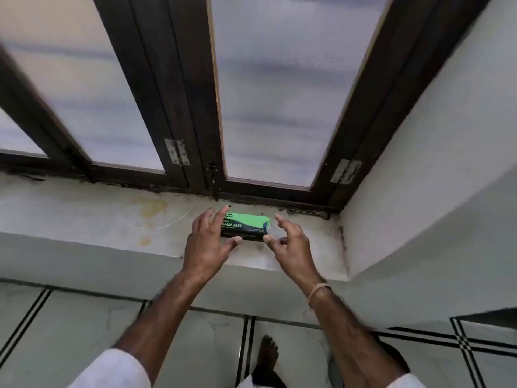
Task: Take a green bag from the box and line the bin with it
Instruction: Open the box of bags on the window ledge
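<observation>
A green and black garbage-bag box (pixel 247 226) lies flat on the white window sill (pixel 98 217), close to the window frame. My left hand (pixel 208 243) hovers over the box's left end with its fingers spread, covering part of the lettering. My right hand (pixel 291 242) is at the box's right end, fingers curled and apart, the thumb close to the box's near right corner. Neither hand clearly grips the box. No bin and no loose bag are in view.
A dark-framed window (pixel 195 107) with frosted panes rises behind the sill. A white wall (pixel 433 163) closes the sill on the right. Below lies a tiled floor (pixel 84 331) with black lines, and my bare foot (pixel 267 352) stands on it.
</observation>
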The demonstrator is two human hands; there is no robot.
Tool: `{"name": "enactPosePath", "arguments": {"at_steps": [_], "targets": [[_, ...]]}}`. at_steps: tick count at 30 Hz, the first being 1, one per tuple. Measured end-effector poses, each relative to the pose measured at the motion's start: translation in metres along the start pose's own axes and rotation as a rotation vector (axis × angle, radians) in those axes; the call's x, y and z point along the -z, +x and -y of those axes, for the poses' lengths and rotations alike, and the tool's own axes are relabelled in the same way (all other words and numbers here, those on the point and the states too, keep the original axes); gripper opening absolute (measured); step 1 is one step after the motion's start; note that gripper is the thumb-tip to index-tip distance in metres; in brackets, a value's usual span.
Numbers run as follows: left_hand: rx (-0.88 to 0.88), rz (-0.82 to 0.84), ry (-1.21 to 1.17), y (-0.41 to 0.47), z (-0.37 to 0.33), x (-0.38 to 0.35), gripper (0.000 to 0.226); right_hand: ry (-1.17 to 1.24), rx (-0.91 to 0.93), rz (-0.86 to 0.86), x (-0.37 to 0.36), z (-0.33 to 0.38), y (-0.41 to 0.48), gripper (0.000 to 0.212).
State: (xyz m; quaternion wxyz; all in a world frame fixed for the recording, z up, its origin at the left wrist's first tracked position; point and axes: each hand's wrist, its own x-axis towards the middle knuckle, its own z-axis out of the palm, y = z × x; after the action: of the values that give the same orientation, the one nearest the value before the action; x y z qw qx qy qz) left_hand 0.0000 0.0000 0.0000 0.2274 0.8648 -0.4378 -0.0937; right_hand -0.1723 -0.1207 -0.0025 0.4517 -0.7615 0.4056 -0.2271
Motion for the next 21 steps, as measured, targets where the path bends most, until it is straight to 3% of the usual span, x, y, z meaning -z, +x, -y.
{"name": "enactPosePath", "arguments": {"at_steps": [4,8,17,19,21], "targets": [[0.017,0.077,0.037,0.026,0.002,-0.016,0.079,-0.029,-0.026,0.092,-0.006,-0.010,0.035,0.052],[0.000,0.021,-0.076,0.031,0.007,-0.019,0.064,0.043,-0.031,0.060,-0.006,-0.009,0.036,0.040],[-0.036,0.073,-0.462,0.043,0.028,0.010,0.060,0.579,-0.254,0.072,0.013,0.001,0.039,0.017],[-0.036,0.069,-0.502,0.045,0.031,0.016,0.060,0.484,-0.222,0.050,0.010,0.001,0.041,0.017],[-0.031,0.064,-0.529,0.046,0.031,0.021,0.060,0.141,-0.073,-0.013,0.006,0.001,0.042,0.024]]}}
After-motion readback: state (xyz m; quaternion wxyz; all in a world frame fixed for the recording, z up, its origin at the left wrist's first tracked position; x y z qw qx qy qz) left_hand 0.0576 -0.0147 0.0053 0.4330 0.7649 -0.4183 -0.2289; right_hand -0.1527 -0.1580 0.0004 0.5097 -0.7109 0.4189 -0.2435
